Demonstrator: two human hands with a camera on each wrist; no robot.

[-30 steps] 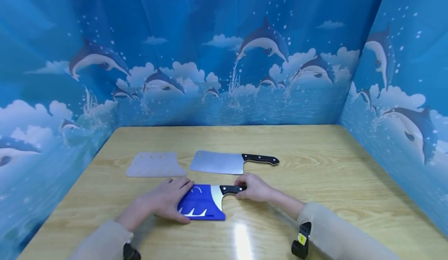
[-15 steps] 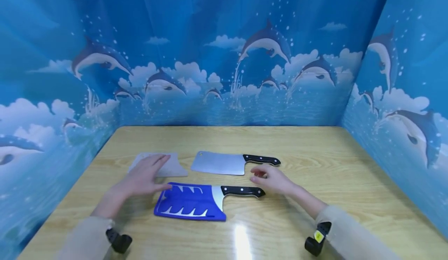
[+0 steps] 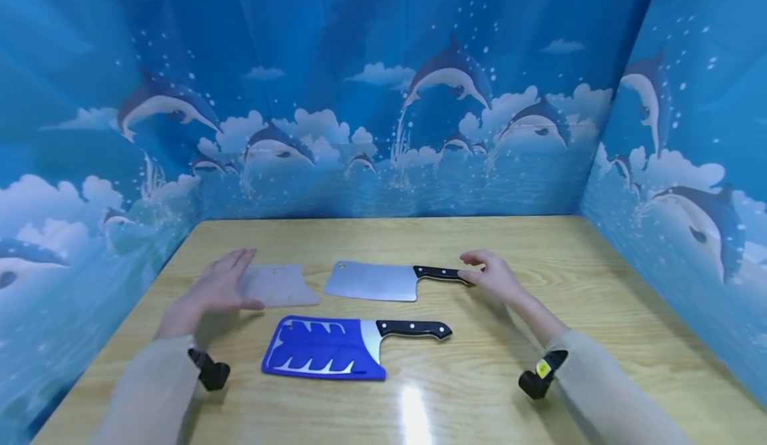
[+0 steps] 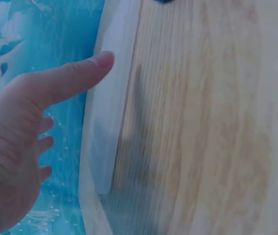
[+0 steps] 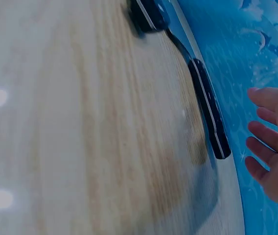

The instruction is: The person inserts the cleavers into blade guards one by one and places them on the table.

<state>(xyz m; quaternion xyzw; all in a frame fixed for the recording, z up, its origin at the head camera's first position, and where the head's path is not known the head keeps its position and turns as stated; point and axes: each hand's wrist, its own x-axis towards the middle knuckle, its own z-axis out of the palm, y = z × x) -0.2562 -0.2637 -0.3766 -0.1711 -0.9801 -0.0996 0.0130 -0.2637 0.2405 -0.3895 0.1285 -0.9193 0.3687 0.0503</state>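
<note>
My left hand [image 3: 217, 288] hovers over the left part of a translucent white blade guard [image 3: 283, 286], fingers extended and thumb apart. In the left wrist view the thumb reaches across the guard [image 4: 108, 117] from above. A bare cleaver [image 3: 373, 280] with a black riveted handle lies to the right of the guard. At the end of that handle [image 5: 209, 105] is my right hand [image 3: 493, 276], fingers loosely bent and holding nothing. Nearer to me lies a second cleaver [image 3: 413, 328], its blade inside a blue guard [image 3: 314, 352] with white tooth-like cutouts through which metal shows.
Everything lies on a light wood table [image 3: 509, 378]. A blue curtain [image 3: 383, 98] printed with dolphins stands along its back and sides. Each wrist wears a small black camera, the right one [image 3: 535, 384] with a yellow mark.
Both hands have left the blue-guarded cleaver, which stays in place. The left hand has moved back and left to the white guard; the right has moved back and right to the bare cleaver's handle.
</note>
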